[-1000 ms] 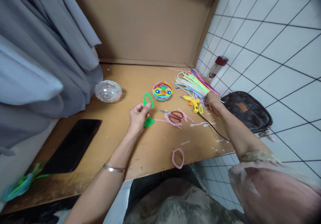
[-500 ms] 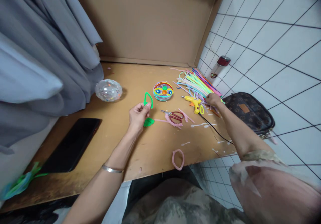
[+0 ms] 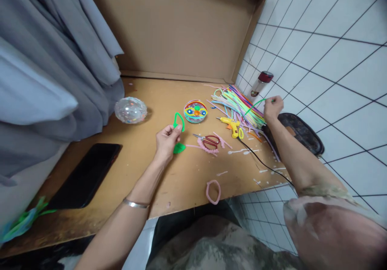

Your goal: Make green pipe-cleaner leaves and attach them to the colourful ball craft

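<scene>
Looks like your right hand [image 3: 273, 108] just drew a green pipe cleaner [image 3: 256, 104] from the bundle [image 3: 234, 102] right of center, while your left hand [image 3: 166, 141] still pinches that green loop [image 3: 180, 116] mid-frame, so now both hands hold green.

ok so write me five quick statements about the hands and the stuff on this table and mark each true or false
1. The left hand holds a green loop. True.
2. The glue gun is in the right hand. False: the glue gun lies on the table, and the right hand holds a green strand.
3. The pink loop lies nearer the person than the scissors. True.
4. The phone is to the right of the scissors. False: it lies to their left.
5. The scissors have red handles. True.
</scene>
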`<move>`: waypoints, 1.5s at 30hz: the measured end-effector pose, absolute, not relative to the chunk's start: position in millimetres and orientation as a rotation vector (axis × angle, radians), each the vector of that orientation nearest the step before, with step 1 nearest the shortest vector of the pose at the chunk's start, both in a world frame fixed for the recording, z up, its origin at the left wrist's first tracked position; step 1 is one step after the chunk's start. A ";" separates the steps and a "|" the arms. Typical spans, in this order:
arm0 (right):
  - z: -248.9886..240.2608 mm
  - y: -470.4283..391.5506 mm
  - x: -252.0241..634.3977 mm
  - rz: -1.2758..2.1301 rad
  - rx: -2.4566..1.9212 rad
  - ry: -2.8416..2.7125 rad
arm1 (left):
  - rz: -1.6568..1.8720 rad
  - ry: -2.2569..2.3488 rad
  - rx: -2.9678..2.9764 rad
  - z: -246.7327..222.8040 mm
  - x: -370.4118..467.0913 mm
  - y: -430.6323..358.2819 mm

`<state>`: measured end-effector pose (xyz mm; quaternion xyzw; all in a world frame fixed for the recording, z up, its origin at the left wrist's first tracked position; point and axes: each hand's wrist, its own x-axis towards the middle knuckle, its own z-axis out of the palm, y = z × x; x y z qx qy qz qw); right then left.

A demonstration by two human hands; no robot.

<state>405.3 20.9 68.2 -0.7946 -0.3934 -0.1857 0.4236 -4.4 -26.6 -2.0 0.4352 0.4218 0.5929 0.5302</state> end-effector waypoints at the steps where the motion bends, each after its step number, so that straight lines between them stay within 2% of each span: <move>1: 81.2 24.8 401.1 -0.573 -1.922 -0.806 | 1.412 1.002 1.040 -2.3 -4.2 -26.7; 3: 109.8 32.3 387.0 -0.713 -1.754 -0.690 | 1.399 0.983 1.037 -2.7 -3.7 -27.3; 7: 163.7 34.7 331.7 -0.916 -1.408 -0.933 | 1.370 0.955 1.038 -3.5 -3.2 -27.8; 9: 181.8 25.0 292.5 -0.870 -1.218 -1.069 | 1.369 0.950 1.027 -4.1 -4.0 -26.4; 12: 190.2 0.1 233.7 -0.535 -0.989 -1.202 | 1.403 0.956 1.003 -4.4 -6.7 -22.1; 15: 175.8 -22.5 195.1 -0.017 -0.906 -1.224 | 1.451 0.973 0.980 -3.5 -9.7 -17.5; 19: 146.8 -32.9 187.0 0.361 -1.022 -1.249 | 1.486 0.963 0.929 -2.4 -11.6 -14.4; 22: 136.1 -32.9 195.2 0.509 -1.088 -1.204 | 1.499 0.942 0.919 -3.0 -11.7 -14.2; 29: 132.7 -41.8 193.0 0.901 -0.945 -1.209 | 1.515 0.944 0.938 -3.0 -11.6 -13.7; 35: 84.5 -47.4 159.5 1.214 -1.103 -1.264 | 1.467 0.914 1.051 -2.9 -11.6 -16.1; 39: 50.2 -41.1 142.2 1.272 -1.097 -1.173 | 1.396 0.873 1.091 -2.9 -12.2 -17.5; 45: 24.5 -29.5 139.3 1.328 -1.117 -1.194 | 1.318 0.891 1.088 -3.1 -12.3 -17.6</move>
